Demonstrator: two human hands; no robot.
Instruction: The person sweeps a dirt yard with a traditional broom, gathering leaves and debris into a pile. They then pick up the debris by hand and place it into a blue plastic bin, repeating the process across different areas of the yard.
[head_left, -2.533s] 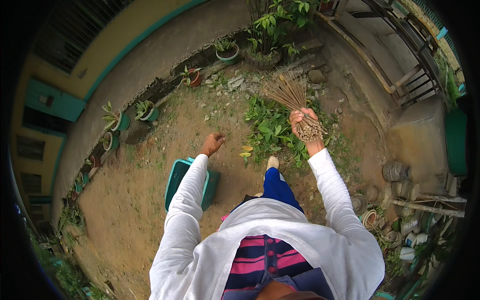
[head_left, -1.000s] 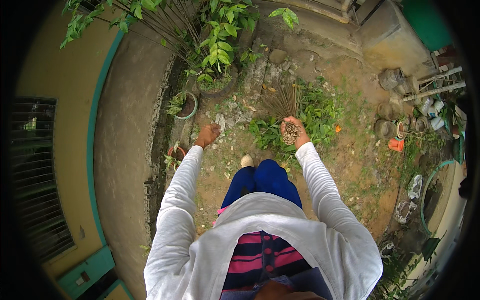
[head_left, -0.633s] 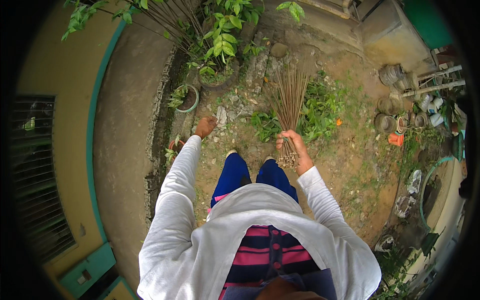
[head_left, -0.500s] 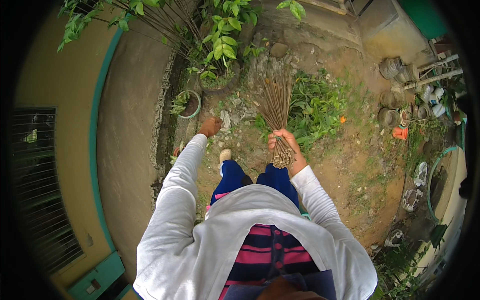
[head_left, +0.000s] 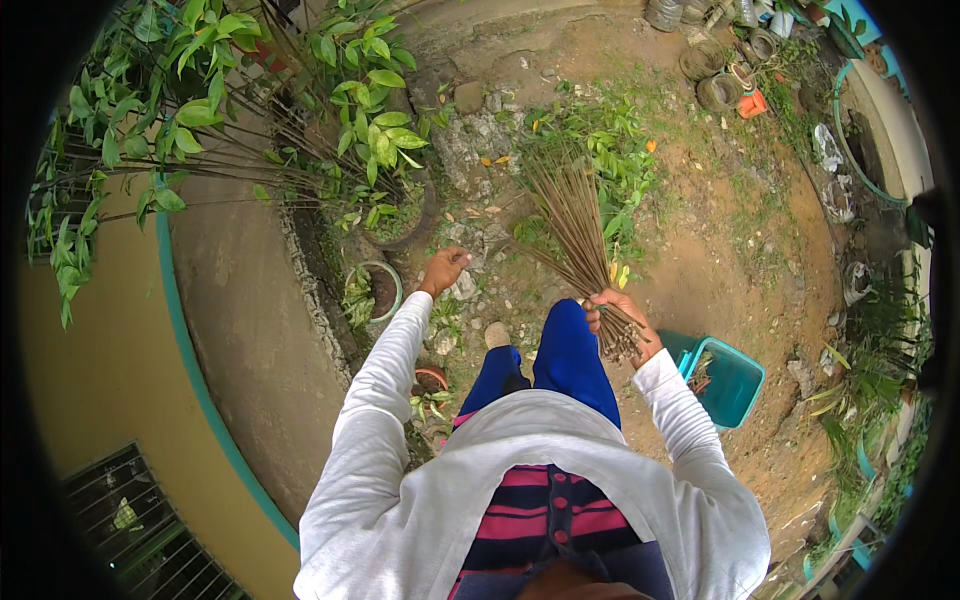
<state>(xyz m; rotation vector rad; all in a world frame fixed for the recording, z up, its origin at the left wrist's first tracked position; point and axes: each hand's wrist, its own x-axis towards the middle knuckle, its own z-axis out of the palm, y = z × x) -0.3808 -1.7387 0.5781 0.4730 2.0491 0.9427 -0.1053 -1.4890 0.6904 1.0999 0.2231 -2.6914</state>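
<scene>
My right hand (head_left: 622, 308) is wrapped round the bound end of a stick broom (head_left: 575, 215). The broom's thin brown sticks fan out away from me, over the ground and some green leaves. Its blunt cut ends bunch together beside my right thigh. My left hand (head_left: 445, 270) hangs out in front on the left with its fingers curled in, and nothing shows in it. Below it lies stony ground, and a round pot with a pale green rim (head_left: 392, 305) stands just to its left.
Leafy shrubs (head_left: 370, 140) rise from a large round planter at the far left. A small orange-brown pot (head_left: 430, 380) stands near my left leg. At my right is a teal bin (head_left: 735, 385). Pots and an orange container (head_left: 752, 103) line the far right. A concrete strip (head_left: 235, 320) runs along the yellow wall.
The view has shifted forward and turned. The planter and pots sit nearer, and the teal bin now shows at the right. My right leg has stepped forward; the broom stays in my right hand.
</scene>
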